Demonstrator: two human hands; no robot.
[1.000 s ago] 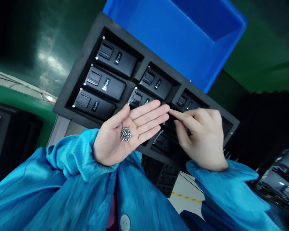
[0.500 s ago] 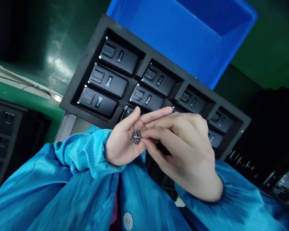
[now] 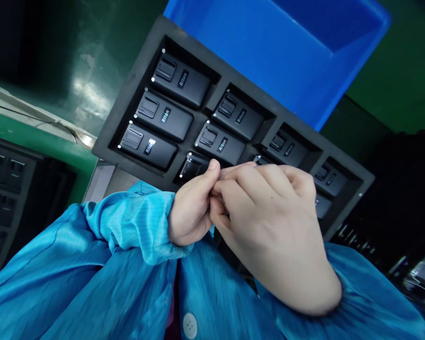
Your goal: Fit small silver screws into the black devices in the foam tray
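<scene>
My left hand (image 3: 194,205) is cupped in front of my chest, thumb up and fingers curled. Small metal screws lay in its palm half a second earlier; the right hand now covers that spot. My right hand (image 3: 269,222) lies over the left palm, its fingers bent and pressed together at the left hand's fingers. Whatever is between its fingertips is hidden. Just beyond both hands is a black foam tray (image 3: 127,89) with black boxy cases (image 3: 159,146) labelled "Riton" in its pockets. White dots show at the cases' left corners.
A blue plastic bin (image 3: 248,52) stands behind the foam tray. Another dark tray with black parts (image 3: 7,184) sits at the left, near a green surface (image 3: 38,137). Dark, blurred objects fill the right side.
The left hand has turned and closed up, so the screws no longer show. My right hand has moved over it. The whole view has shifted slightly.
</scene>
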